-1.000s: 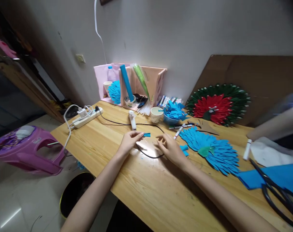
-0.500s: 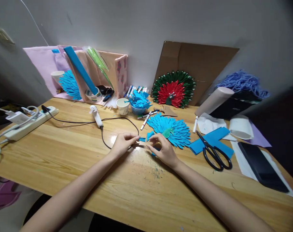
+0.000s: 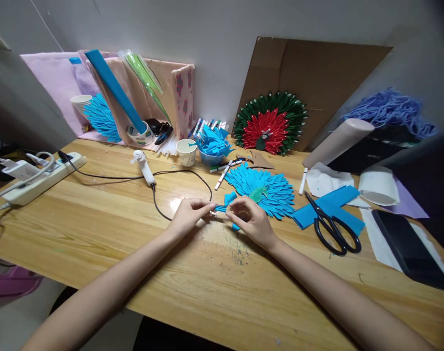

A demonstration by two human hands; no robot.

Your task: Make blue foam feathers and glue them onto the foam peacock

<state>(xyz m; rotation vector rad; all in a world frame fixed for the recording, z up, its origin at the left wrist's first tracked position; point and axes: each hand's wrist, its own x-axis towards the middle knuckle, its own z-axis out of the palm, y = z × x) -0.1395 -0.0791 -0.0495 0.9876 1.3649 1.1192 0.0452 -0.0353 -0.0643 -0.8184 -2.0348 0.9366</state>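
Between my two hands is a small folded strip of blue crepe paper [image 3: 221, 208]. My left hand [image 3: 191, 214] pinches its left end between thumb and fingers. At the other end, my right hand [image 3: 253, 219] has thumb and forefinger closed on the strip. More blue paper scraps [image 3: 230, 198] lie just behind and below the right hand. Beyond it rests a blue feathered paper peacock [image 3: 276, 192] with a green body [image 3: 258, 195]. A white glue gun [image 3: 145, 168] stands on the table behind my left hand, its black cord running past that hand.
Black-handled scissors [image 3: 333, 229] lie over folded blue paper [image 3: 326, 207] on the right, near a black phone [image 3: 408, 248]. A blue bowl of paper pieces [image 3: 211, 146], a paper cup [image 3: 186, 153] and a red-green peacock [image 3: 269, 124] stand behind. At left is a power strip [image 3: 46, 180].
My right hand has come closer to the left and now grips the strip's right end. The camera view has shifted slightly.
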